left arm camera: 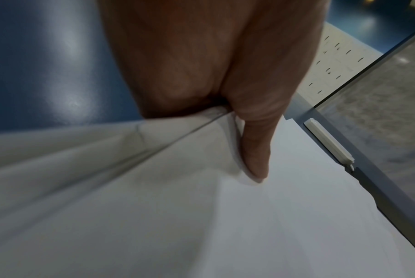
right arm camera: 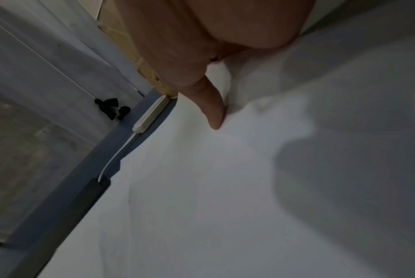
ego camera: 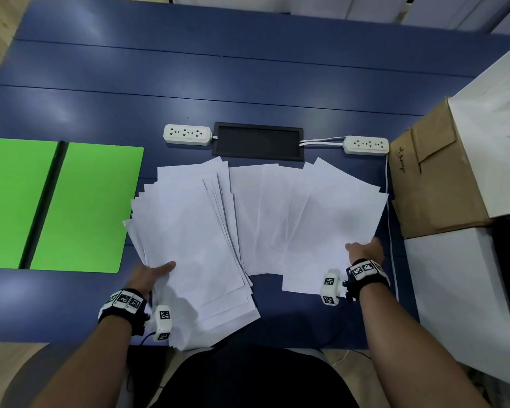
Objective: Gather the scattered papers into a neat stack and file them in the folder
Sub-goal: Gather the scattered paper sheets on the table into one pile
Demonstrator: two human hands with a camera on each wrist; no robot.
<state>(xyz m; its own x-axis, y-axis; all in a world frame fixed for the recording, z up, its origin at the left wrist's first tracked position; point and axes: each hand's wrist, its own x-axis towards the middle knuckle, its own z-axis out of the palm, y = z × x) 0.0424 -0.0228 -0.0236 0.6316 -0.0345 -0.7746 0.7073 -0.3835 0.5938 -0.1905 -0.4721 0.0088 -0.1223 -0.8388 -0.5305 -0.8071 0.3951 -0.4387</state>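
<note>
Gripping white papers [ego camera: 248,219] on both sides, we work at a blue table [ego camera: 189,83] where the sheets lie fanned in two overlapping spreads. Our left hand [ego camera: 150,275] grasps the near-left edge of the left spread, thumb on top and fingers hidden beneath; the left wrist view shows that thumb [left arm camera: 256,150] pressed on the top sheet with the layered edges bunched under the palm. Our right hand [ego camera: 365,248] holds the near-right corner of the right spread, thumb [right arm camera: 213,112] laid on the paper, the remaining fingers out of sight under it.

An open green folder [ego camera: 80,207] lies flat to the left, its dark spine running near to far, its right edge just beside the left spread and partly under the nearest sheets' tips, as far as we can tell.

On the far side of the papers sits a black rectangular cable hatch [ego camera: 258,141] set into the table, flanked by a white power strip [ego camera: 187,134] on its left and a second white power strip [ego camera: 365,144] on its right; the farthest sheet corners reach the hatch's near edge. A white cord [ego camera: 390,219] runs down the right edge of the table beside the right spread. Farther right stand a brown cardboard box [ego camera: 433,178] and white boxes [ego camera: 468,290], close against the table.
</note>
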